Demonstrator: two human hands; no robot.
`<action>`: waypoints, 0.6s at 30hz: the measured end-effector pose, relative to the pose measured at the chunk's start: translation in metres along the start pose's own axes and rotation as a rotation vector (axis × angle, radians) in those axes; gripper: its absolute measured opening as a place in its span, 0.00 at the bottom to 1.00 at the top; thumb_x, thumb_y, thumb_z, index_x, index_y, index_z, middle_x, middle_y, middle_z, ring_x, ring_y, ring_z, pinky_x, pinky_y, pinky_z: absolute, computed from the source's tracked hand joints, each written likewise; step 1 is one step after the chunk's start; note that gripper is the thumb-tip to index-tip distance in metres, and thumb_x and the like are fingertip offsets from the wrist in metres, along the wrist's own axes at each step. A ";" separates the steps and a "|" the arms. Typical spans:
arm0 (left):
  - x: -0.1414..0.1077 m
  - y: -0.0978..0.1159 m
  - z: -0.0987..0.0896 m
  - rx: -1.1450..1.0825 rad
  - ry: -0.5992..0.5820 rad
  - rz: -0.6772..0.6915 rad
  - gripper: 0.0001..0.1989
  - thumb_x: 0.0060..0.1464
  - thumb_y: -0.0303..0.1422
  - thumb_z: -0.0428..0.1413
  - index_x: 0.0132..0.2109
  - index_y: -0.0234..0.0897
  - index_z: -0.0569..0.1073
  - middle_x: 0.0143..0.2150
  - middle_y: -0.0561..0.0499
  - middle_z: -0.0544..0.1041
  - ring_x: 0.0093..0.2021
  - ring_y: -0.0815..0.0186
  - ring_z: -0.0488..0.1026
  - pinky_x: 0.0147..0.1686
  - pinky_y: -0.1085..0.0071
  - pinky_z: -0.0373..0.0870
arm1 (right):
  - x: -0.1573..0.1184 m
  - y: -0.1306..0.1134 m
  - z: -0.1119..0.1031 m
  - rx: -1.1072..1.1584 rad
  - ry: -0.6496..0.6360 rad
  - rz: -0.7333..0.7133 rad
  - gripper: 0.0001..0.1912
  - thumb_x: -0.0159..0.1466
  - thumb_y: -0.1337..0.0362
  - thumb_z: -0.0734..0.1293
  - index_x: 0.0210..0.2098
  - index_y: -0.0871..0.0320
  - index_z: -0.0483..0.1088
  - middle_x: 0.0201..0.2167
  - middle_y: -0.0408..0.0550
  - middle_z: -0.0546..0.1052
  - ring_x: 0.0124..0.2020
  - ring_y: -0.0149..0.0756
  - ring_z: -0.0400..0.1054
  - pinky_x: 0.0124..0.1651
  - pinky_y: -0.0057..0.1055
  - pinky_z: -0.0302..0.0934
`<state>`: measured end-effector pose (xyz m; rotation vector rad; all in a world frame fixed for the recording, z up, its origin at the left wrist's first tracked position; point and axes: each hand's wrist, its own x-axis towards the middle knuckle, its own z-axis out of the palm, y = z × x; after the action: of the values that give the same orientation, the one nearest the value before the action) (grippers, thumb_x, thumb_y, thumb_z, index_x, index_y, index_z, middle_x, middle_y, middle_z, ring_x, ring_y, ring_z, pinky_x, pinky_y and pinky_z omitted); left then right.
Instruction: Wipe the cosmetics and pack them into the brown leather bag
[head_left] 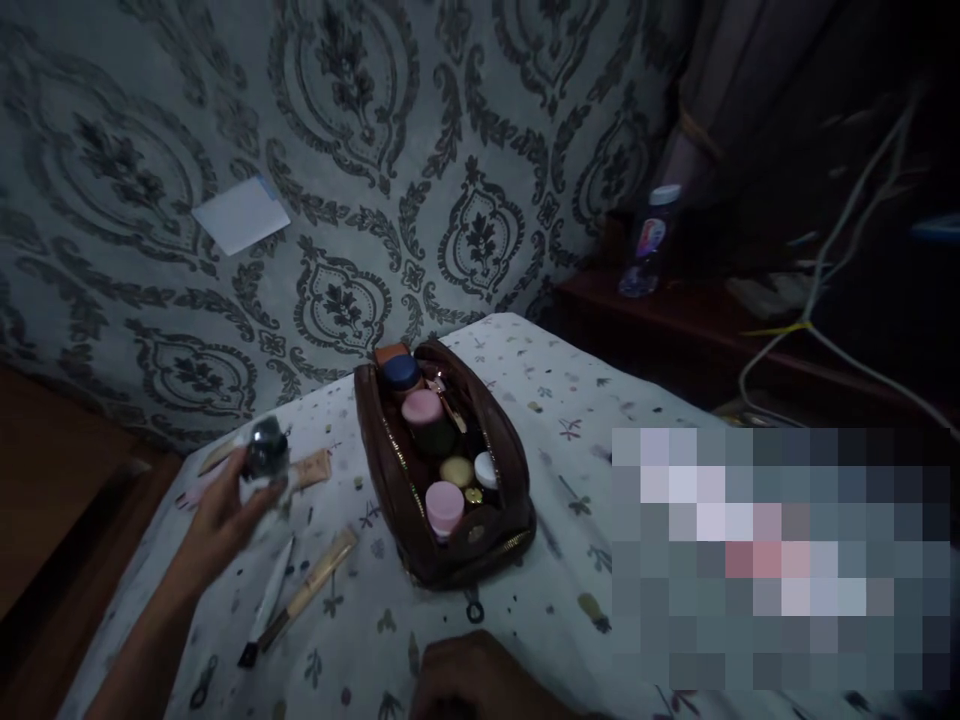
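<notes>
My left hand (225,510) is closed around a small clear bottle with a dark, rounded cap (267,447), held above the left side of the bed; blur hides its details. Just beyond the fingers is a beige tube (313,467). Nearer to me lie a white-handled brush (271,590) and a slim tan tube or brush (311,588). An unzipped brown cosmetic bag (382,480) stands mid-bed, holding a pink-lidded jar (444,508), a blue-capped container (402,372) and several other items. My right hand (480,680) rests at the bottom edge, its fingers mostly hidden.
Patterned wallpaper with a white card (241,215) on it rises behind the bed. At the right, a plastic bottle (646,245) stands on a dark red shelf (600,300), and a white cable (821,265) hangs down. A blurred-out patch covers the lower right.
</notes>
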<state>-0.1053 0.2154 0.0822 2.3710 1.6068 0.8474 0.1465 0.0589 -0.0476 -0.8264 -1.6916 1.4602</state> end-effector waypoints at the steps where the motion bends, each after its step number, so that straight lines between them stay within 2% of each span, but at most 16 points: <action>1: -0.026 0.008 0.001 0.000 -0.027 0.000 0.23 0.54 0.45 0.52 0.55 0.41 0.67 0.52 0.45 0.75 0.52 0.52 0.72 0.51 0.60 0.71 | -0.002 -0.007 -0.001 0.039 0.032 0.047 0.09 0.56 0.59 0.68 0.31 0.59 0.73 0.24 0.41 0.71 0.25 0.27 0.62 0.30 0.23 0.57; 2: -0.052 0.014 0.005 0.013 -0.058 0.002 0.24 0.55 0.44 0.53 0.57 0.43 0.66 0.53 0.45 0.76 0.52 0.51 0.73 0.49 0.59 0.72 | -0.004 -0.015 -0.002 0.072 0.060 0.086 0.14 0.56 0.59 0.68 0.39 0.58 0.74 0.28 0.42 0.73 0.25 0.27 0.63 0.29 0.23 0.58; 4: -0.098 0.028 0.018 0.043 -0.164 0.042 0.27 0.54 0.38 0.54 0.61 0.48 0.64 0.56 0.46 0.74 0.55 0.50 0.72 0.50 0.57 0.73 | -0.006 -0.030 -0.001 0.123 0.118 0.103 0.25 0.57 0.57 0.68 0.52 0.58 0.68 0.33 0.45 0.75 0.27 0.28 0.66 0.30 0.24 0.60; 5: -0.116 0.035 0.026 0.048 -0.211 0.096 0.28 0.54 0.35 0.55 0.62 0.49 0.63 0.59 0.46 0.73 0.57 0.50 0.70 0.52 0.56 0.72 | -0.007 -0.037 -0.001 0.135 0.147 0.077 0.28 0.57 0.56 0.68 0.56 0.58 0.65 0.35 0.46 0.76 0.30 0.31 0.68 0.32 0.26 0.62; 7: -0.141 0.050 0.040 0.031 -0.307 0.222 0.30 0.53 0.29 0.54 0.63 0.48 0.63 0.60 0.44 0.71 0.59 0.51 0.69 0.54 0.55 0.71 | -0.008 -0.049 0.000 0.117 0.208 0.013 0.27 0.59 0.54 0.67 0.55 0.58 0.64 0.40 0.49 0.76 0.38 0.36 0.70 0.41 0.31 0.64; 8: -0.147 0.056 0.045 0.027 -0.395 0.221 0.32 0.53 0.27 0.53 0.64 0.47 0.61 0.61 0.43 0.70 0.60 0.52 0.68 0.54 0.56 0.71 | -0.008 -0.054 0.001 0.084 0.233 0.000 0.24 0.61 0.54 0.66 0.53 0.58 0.65 0.42 0.50 0.76 0.41 0.39 0.70 0.45 0.34 0.64; 11: -0.154 0.071 0.050 0.024 -0.399 0.190 0.36 0.52 0.22 0.51 0.67 0.44 0.57 0.61 0.40 0.69 0.61 0.52 0.66 0.53 0.55 0.72 | -0.008 -0.061 0.005 -0.054 0.267 0.050 0.17 0.66 0.54 0.61 0.48 0.57 0.66 0.43 0.50 0.76 0.45 0.41 0.69 0.50 0.38 0.62; 14: -0.152 0.074 0.038 -0.037 -0.363 0.227 0.37 0.54 0.21 0.51 0.68 0.46 0.54 0.62 0.42 0.68 0.62 0.55 0.65 0.57 0.54 0.69 | -0.010 -0.060 0.009 -0.159 0.301 0.091 0.18 0.66 0.51 0.60 0.48 0.56 0.64 0.41 0.49 0.75 0.42 0.40 0.69 0.47 0.37 0.62; 18: -0.143 0.070 0.013 -0.199 -0.443 0.194 0.29 0.59 0.26 0.52 0.66 0.48 0.60 0.64 0.46 0.67 0.63 0.59 0.64 0.61 0.59 0.64 | -0.008 -0.060 0.013 -0.205 0.327 0.030 0.15 0.65 0.52 0.61 0.42 0.57 0.65 0.32 0.44 0.74 0.33 0.36 0.68 0.37 0.31 0.61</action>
<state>-0.0795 0.0616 0.0490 2.3783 1.0858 0.4373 0.1394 0.0363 0.0098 -1.1384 -1.5973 1.1095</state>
